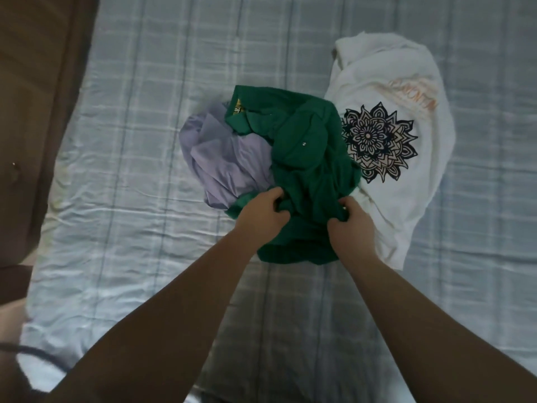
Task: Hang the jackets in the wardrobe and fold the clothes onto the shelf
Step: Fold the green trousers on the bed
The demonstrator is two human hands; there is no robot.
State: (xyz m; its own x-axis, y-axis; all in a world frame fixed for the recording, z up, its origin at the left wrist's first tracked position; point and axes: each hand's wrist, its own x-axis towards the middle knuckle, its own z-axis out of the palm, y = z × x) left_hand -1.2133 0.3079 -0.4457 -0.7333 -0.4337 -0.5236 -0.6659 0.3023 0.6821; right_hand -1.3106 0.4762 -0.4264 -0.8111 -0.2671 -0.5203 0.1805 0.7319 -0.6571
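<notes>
Gathering the crumpled green polo shirt (308,170) off the bed (130,141), left hand (261,212) and right hand (350,228) each grip bunched hem; folding step apparently starting, next spreading it flat, clear of lilac garment (220,158) and white mandala T-shirt (386,117) beyond.

A pale blue checked bedsheet (122,158) fills nearly the whole view, creased and rumpled along its left edge. Beside it on the left, brown wooden furniture (32,82) with 1 small knob (13,164). A dark cord (37,351) curls at the lower left corner.
</notes>
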